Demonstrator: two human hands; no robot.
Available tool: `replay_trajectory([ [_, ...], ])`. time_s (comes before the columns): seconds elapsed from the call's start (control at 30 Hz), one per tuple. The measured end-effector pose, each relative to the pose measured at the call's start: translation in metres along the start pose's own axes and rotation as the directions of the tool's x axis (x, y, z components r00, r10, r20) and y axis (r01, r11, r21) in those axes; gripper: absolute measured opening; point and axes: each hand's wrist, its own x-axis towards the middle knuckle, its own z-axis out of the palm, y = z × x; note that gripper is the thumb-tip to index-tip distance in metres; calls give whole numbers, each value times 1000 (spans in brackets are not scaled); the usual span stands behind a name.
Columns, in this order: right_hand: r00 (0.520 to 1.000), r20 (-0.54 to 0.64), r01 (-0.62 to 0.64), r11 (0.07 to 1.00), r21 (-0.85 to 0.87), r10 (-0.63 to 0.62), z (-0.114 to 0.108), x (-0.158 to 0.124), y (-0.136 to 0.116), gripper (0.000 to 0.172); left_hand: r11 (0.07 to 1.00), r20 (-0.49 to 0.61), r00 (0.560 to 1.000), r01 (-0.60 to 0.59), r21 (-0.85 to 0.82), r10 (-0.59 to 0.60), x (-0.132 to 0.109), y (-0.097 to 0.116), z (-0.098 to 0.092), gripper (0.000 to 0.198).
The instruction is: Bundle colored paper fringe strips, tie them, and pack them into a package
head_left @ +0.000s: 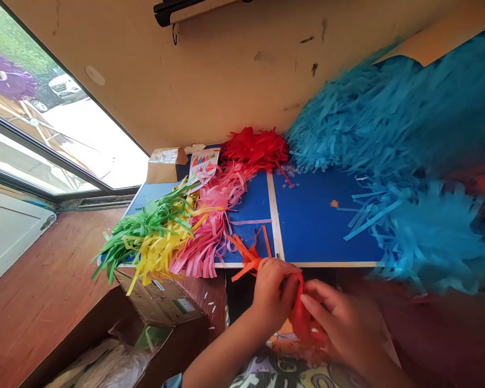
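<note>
My left hand point(272, 291) is closed around a bunch of red-orange paper fringe point(300, 315) in front of the table's near edge. Loose orange strips point(248, 257) stick out past its far side onto the tabletop. On the right, my right hand point(341, 318) pinches the hanging part of the same fringe between thumb and fingers; its lower fingers are partly hidden. Beyond my hands lie bundles of pink fringe point(214, 221), yellow fringe point(157, 253), green fringe point(145, 226) and red fringe point(255, 148).
The blue table point(323, 221) has a pale seam. Large piles of blue fringe point(372, 118) cover its right side. At the back left stand a brown paper packet point(161, 170) and a printed card point(204, 159). An open cardboard box point(157, 302) sits at lower left, below a window point(84, 134).
</note>
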Motion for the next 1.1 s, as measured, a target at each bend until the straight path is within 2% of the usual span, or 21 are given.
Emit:
replay_trajectory([
  [0.03,996,63,-74,988,132,66,1,0,1,22,992,18,997,79,-98,-78,-1,1,0,15],
  [0.1,984,105,-170,936,309,144,6,0,5,24,917,113,963,266,-295,-243,-3,1,-1,19],
  [0.2,972,100,-237,890,390,214,14,-1,17,26,716,283,876,482,-505,-390,-4,1,-2,25],
  [0.27,968,65,-247,890,383,241,18,-3,22,28,644,318,851,525,-557,-418,-4,3,-3,27],
  [0.37,978,-36,-183,931,315,205,21,-2,22,26,665,296,859,511,-544,-417,-4,6,-3,26],
  [0.43,986,-94,-114,962,247,141,22,-1,19,25,725,254,884,467,-506,-392,-5,7,-1,23],
  [0.5,987,-142,-48,986,162,71,21,1,16,23,828,170,933,360,-431,-317,-7,5,-1,20],
  [0.57,975,-222,39,998,51,-27,15,2,15,19,936,61,981,193,-295,-183,-7,2,-1,15],
  [0.63,941,-297,143,986,-90,-164,7,3,15,15,992,-18,1000,-3,-128,1,-6,-2,-2,11],
  [0.7,905,-304,243,949,-201,-297,-4,5,13,13,986,-15,986,-168,11,169,-5,-4,-3,23],
  [0.8,908,-172,326,900,-289,-383,-15,9,11,16,943,63,952,-307,126,301,-3,-6,-3,35],
  [0.87,926,-109,312,895,-318,-361,-16,12,11,21,928,89,942,-333,166,322,-3,-7,-3,35],
  [0.93,940,-102,280,905,-319,-326,-15,15,15,22,916,94,937,-349,197,337,-3,-8,-2,33],
  [1.1,947,-17,301,904,-303,-321,-11,19,23,21,891,129,927,-374,256,352,-3,-10,-2,26],
])
